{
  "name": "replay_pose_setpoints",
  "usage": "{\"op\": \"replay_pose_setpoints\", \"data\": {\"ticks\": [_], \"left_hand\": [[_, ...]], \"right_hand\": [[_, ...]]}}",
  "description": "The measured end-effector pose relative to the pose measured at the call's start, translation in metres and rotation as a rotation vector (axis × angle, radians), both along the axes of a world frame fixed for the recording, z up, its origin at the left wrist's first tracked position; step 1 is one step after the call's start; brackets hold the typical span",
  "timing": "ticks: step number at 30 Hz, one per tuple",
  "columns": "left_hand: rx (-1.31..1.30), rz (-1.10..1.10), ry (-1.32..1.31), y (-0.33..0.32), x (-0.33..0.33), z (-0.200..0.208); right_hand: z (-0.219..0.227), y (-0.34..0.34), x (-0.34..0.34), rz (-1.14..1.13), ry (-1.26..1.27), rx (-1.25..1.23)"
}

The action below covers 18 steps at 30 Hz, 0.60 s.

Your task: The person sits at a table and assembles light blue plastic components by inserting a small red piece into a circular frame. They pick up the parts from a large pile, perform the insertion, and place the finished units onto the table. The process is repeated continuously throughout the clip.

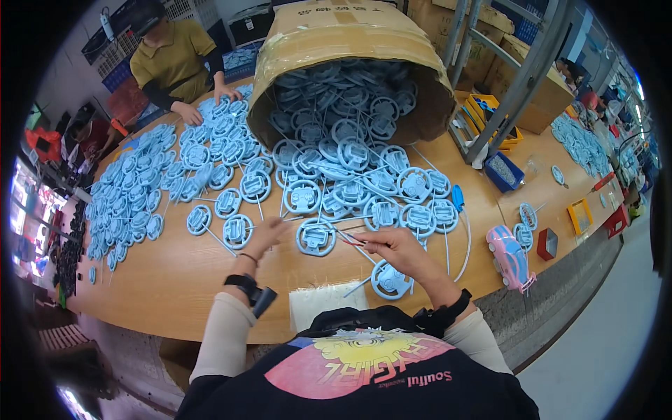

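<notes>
On the table [154, 287], a tipped carton [350, 38] spills blue wheels [303, 197]. The left hand [262, 238] is loosely spread; the right hand [399, 248] pinches what looks like a red tool [355, 241], one wheel [316, 237] lying between them. A blue bin [511, 183] holds grey bits [500, 168].

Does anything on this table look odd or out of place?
The pink car, at right, stands out: the only car among blue wheels. The carton lies on its side, wheels spilling out, though perhaps deliberately.

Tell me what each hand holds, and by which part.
Right hand: a slim red-handled tool, by its handle end. Left hand: too blurred to tell.
</notes>
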<state>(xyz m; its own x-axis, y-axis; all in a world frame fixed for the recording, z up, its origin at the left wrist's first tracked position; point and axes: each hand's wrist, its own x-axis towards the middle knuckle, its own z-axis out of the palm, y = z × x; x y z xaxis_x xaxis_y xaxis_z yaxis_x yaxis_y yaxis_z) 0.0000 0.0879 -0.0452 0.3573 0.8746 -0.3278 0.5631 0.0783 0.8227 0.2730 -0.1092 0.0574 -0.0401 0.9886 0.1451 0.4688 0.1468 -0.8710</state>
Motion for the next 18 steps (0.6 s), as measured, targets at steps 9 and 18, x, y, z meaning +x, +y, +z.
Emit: {"op": "replay_pose_setpoints", "data": {"ticks": [9,18], "left_hand": [[-0.044,-0.211,0.272,-0.009,0.043,-0.013],[-0.603,-0.174,-0.559,-0.087,0.007,0.071]], "right_hand": [[-0.021,-0.014,0.0,-0.007,0.037,-0.039],[-0.026,-0.011,-0.023,0.174,-0.007,-0.021]]}}
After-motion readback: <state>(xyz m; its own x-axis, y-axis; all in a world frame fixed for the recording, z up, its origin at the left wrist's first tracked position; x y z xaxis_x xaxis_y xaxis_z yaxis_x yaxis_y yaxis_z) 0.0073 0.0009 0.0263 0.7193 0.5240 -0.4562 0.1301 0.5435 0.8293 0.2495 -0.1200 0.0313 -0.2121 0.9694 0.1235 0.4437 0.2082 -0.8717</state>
